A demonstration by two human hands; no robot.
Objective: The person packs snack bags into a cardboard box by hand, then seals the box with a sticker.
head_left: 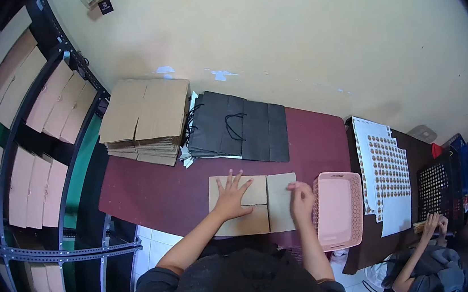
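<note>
A folded sheet of brown cardboard (247, 221) lies flat on the maroon table right in front of me, with a paler panel (281, 202) along its right side. My left hand (230, 199) rests on the brown part, palm down with its fingers spread. At the right edge of the pale panel is my right hand (302, 200), its fingers curled in and the thumb pointing left over the panel. The inside of that curled hand is hidden. Just to its right stands a pink plastic basket (340, 209).
A stack of flat cardboard boxes (145, 112) and a pile of black paper bags (243, 125) lie along the wall. On the dark table at right are sticker sheets (388, 172) and a black crate (438, 187), where another person's hands (433, 225) work. A shelf rack (65, 252) stands left.
</note>
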